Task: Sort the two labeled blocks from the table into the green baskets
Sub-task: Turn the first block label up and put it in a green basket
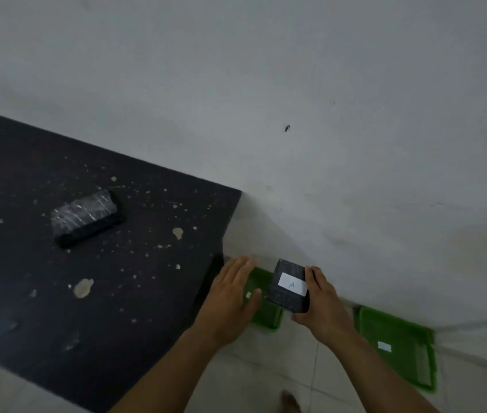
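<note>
One block (291, 289) labelled "A" sits gripped in the right hand (322, 302); left hand (230, 299) open.

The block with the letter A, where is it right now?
The block marked A is off the table, held in the right hand above the nearer green basket on the floor, the left hand beside it.

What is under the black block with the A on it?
A green plastic basket on the floor sits below the black A-labelled block. The block and left hand hide most of its inside.

Whitish wall (295, 84), seemingly tiled floor (266, 377)
</note>
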